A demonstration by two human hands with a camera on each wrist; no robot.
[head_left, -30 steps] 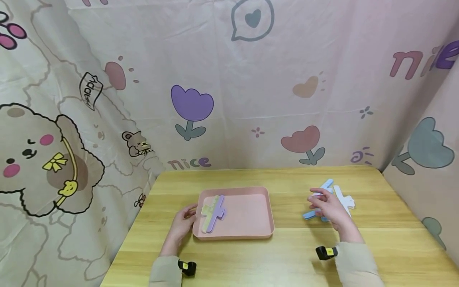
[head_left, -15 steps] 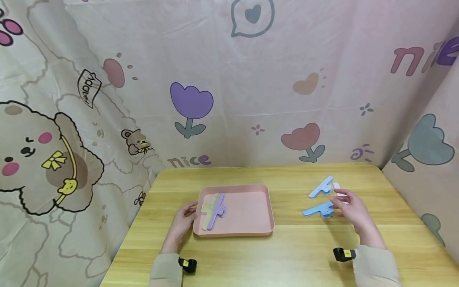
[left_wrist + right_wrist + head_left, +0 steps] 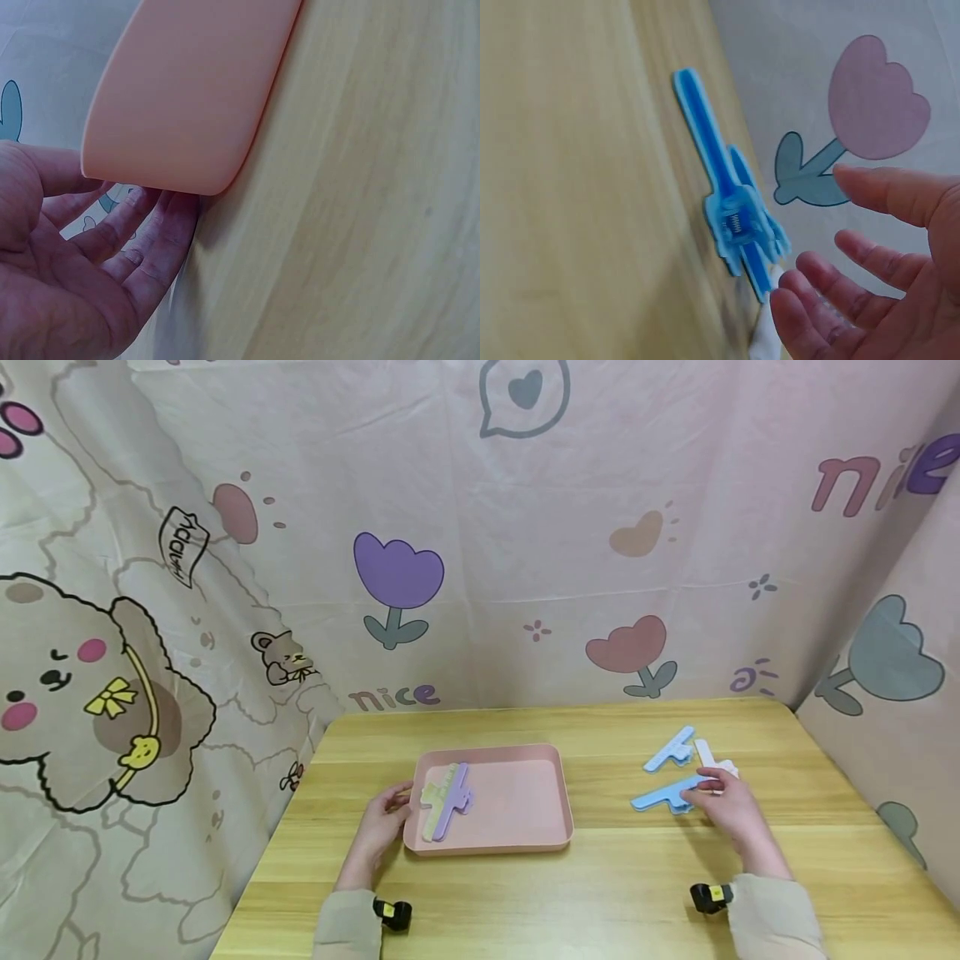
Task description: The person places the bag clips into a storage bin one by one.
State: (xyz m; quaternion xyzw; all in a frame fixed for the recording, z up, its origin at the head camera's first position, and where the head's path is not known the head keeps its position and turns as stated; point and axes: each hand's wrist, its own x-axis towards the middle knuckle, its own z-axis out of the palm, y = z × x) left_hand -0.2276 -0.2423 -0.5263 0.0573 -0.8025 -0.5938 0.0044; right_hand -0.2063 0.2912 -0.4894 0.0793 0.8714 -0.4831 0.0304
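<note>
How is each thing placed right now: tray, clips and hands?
Pink tray: upright on the table.
Left hand: touching the tray's side.
Right hand: fingers apart, gripping nothing.
Green clip: inside the tray.
Purple clip: inside the tray.
Far blue clip: on the table.
Near blue clip: on the table.
White clip: partly hidden.

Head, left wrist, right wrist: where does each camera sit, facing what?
Head: on the head, facing forward and down at tray and blue clips; left hand and right hand show.
Left wrist: on that wrist, facing the tray and table; left hand shows.
Right wrist: on that wrist, facing blue clips and curtain; right hand shows.
Head and left wrist share the tray.
</note>
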